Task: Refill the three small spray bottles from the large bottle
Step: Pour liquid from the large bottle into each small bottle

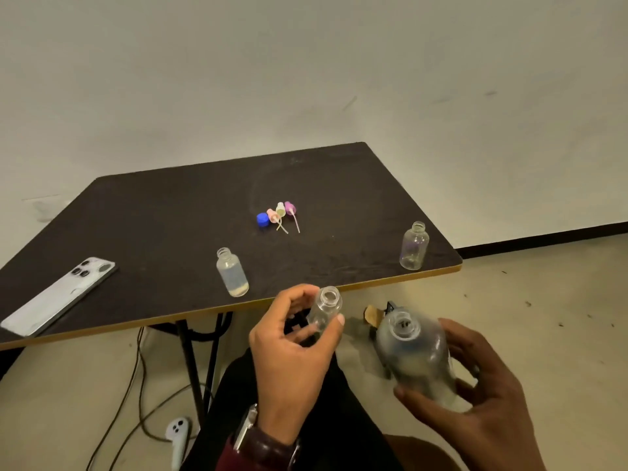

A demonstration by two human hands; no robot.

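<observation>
- While two uncapped small bottles [232, 272] [414, 245] stand on the bench [163, 212], left hand [295, 351] fingers grasp a third [324, 309].
- Right hand [482, 389] fingers grasp the large bottle [416, 355].

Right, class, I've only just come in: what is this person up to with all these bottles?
The person is refilling small spray bottles. The left hand holds an open small bottle below the table's edge; the right hand holds the uncapped large bottle beside it, not yet pouring. Two more open small bottles stand on the table, with the spray tops and a blue cap behind them.
</observation>
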